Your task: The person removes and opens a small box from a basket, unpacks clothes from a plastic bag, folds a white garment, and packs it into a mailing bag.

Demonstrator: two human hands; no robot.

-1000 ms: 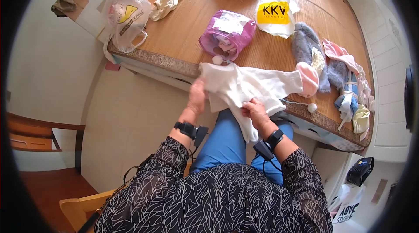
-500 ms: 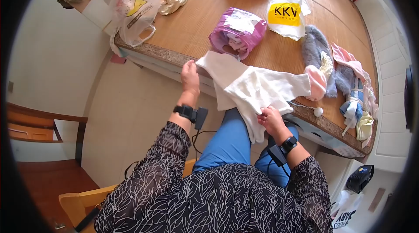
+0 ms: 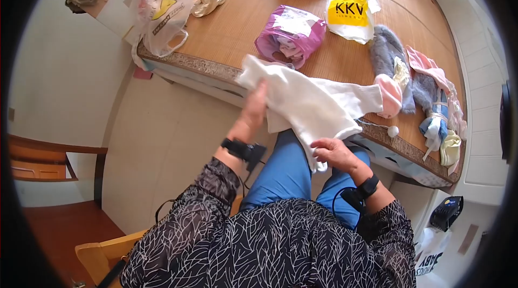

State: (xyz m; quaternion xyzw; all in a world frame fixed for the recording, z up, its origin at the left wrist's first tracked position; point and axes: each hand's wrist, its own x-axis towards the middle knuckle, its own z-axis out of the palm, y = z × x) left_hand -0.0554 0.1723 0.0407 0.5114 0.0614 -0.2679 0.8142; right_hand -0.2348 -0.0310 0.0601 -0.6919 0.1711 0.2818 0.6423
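At the near edge of the bench [image 3: 216, 32], a white garment [image 3: 318, 107] is spread partly on the top and partly over the edge, its lowest end draped on the blue trousers [image 3: 278, 166]. One sleeve is stretched rightward, its cuff against a pink cloth [image 3: 387, 96]. A white pompom [image 3: 393, 131] on a cord is seen below that cuff.

State of hands: the left hand [image 3: 255, 107] is laid at the garment's left side, fingers over the cloth; it is blurred, and whether anything is pinched cannot be told. The right hand [image 3: 339, 156] is held with fingers loosely spread over the lower end; contact is not certain.

Change noted: half a second ago cloth was pinched by the right hand and the left hand was placed farther out, at the outer corner. Now that pinch has been released, the left hand has been brought inward, and a smooth panel is seen across the formerly creased middle. Judgement: the garment is being rearranged, with the layers not yet settled.

Beyond the garment, a purple bag [image 3: 294, 32] is noted.
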